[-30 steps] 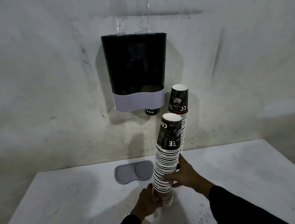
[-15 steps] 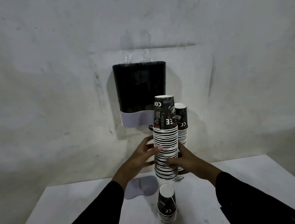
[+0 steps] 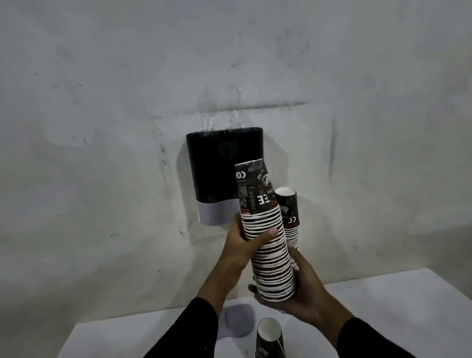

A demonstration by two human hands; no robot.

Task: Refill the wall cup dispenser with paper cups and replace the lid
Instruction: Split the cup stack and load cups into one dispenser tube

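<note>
The left hand (image 3: 241, 247) is wrapping the tall cup stack (image 3: 265, 241) while the right hand (image 3: 300, 289) is cupping its base (seemingly also pinning a second stack (image 3: 290, 217) behind), so lifting it straight toward the dispenser (image 3: 217, 169) above the knuckles is looking wisest.

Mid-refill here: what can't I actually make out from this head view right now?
- Black wall dispenser: inside not visible; dark front and the front stack of paper cups block it.
- Rear cup stack: its lower end hidden by the front stack and right hand.
- Short cup stack on the table: cut by the bottom edge.
- Grey lid: partly behind the left hand's sleeve.
</note>
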